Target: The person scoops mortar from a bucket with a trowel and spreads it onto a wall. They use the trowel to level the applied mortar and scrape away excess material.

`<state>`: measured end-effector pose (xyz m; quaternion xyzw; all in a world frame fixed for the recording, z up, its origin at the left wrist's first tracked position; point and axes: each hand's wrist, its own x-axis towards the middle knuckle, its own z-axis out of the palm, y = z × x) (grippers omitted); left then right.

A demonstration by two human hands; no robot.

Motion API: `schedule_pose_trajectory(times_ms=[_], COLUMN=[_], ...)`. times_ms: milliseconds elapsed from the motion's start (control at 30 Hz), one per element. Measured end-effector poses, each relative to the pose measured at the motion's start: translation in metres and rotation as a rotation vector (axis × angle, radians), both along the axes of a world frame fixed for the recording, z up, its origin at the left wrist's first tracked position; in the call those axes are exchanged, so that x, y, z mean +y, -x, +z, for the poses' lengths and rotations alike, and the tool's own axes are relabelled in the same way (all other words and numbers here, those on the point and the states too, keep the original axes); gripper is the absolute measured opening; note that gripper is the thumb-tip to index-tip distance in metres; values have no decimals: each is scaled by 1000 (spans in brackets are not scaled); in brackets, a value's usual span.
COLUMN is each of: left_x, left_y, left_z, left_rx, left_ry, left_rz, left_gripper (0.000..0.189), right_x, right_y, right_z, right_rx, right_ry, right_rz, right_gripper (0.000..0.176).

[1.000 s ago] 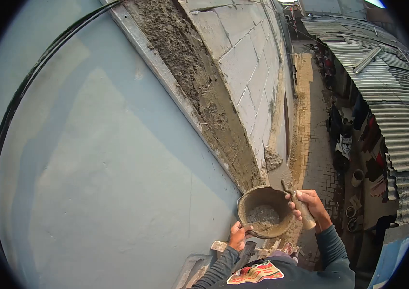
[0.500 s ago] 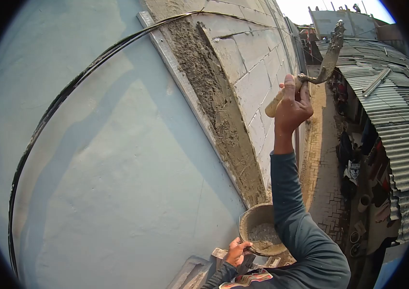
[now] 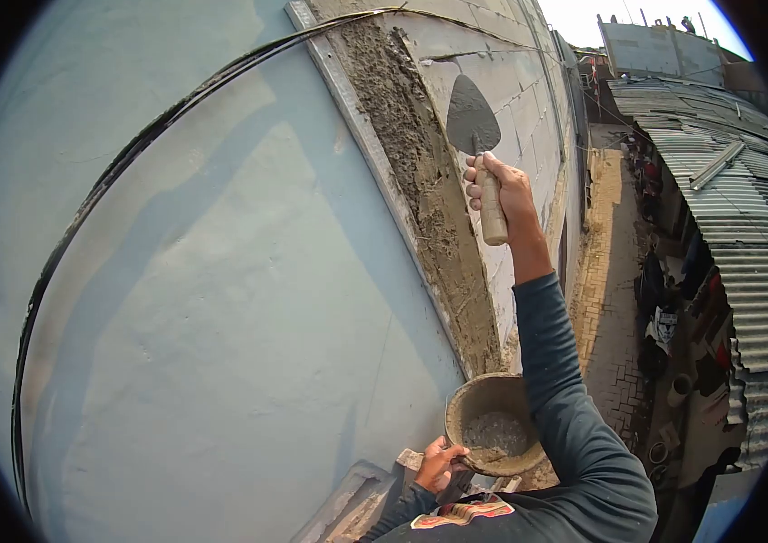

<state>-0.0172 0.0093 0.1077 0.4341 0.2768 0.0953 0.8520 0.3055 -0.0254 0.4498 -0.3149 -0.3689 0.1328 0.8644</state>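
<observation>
My right hand (image 3: 503, 195) is raised and closed around the wooden handle of a trowel (image 3: 472, 116). The trowel's blade points up, its broad face in view, in front of the block wall (image 3: 529, 113) beside a strip of rough wet mortar (image 3: 402, 136). Low in the view, my left hand (image 3: 439, 464) grips the rim of a bucket (image 3: 461, 403). Grey mortar (image 3: 495, 439) lies in the bottom of the bucket.
A smooth blue-grey wall (image 3: 203, 317) fills the left, with black cables (image 3: 122, 163) across it. A straight edge board (image 3: 361, 131) borders the mortar. Far below on the right are a paved alley (image 3: 606, 262) and corrugated roofs (image 3: 728, 199).
My right hand has moved left with the trowel, towards the wall, and the blade has turned to show its broad face. My left hand still holds the bucket.
</observation>
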Motion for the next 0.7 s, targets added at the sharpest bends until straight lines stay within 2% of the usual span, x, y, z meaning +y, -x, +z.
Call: schedule_pose_trajectory(times_ms=[33,67,133,200,300,333,400,433,500,633,700], left_x=[0,-1,0,-1,-2,-2,0,3,0,7,9], left_y=[1,0,-1,-1,1,1,0,-3,-5,-17,-21], left_z=[-2,-4,-6,-9,-8,-12,-20,-16,-8,-9,-9], left_rx=[2,7,5,30,9,5,4,-3,15,48,20], left_ry=[2,-10,-18,-18,-5,0,18,17,-5,-64,-50], left_rz=[-1,2,4,-10,2,3,4,3,-11,-23,-8], left_gripper=[31,31,32,31,32,32,30,30,29,23,22], right_x=[5,10,16,20,36,45,66,67,59,17,-33], right_y=[-10,-18,-21,-22,-27,-26,-19,-2,15,40,56], right_z=[0,-2,3,12,38,47,61,66,67,12,-26], right_rx=[73,75,71,81,334,333,73,38,-22,-53,-133], right_ry=[-137,-134,-214,-212,-532,-525,-451,-389,-324,-120,107], right_rz=[290,289,495,520,1057,1058,1151,1048,1066,1052,811], right_gripper=[32,32,33,32,28,28,28,30,31,34,35])
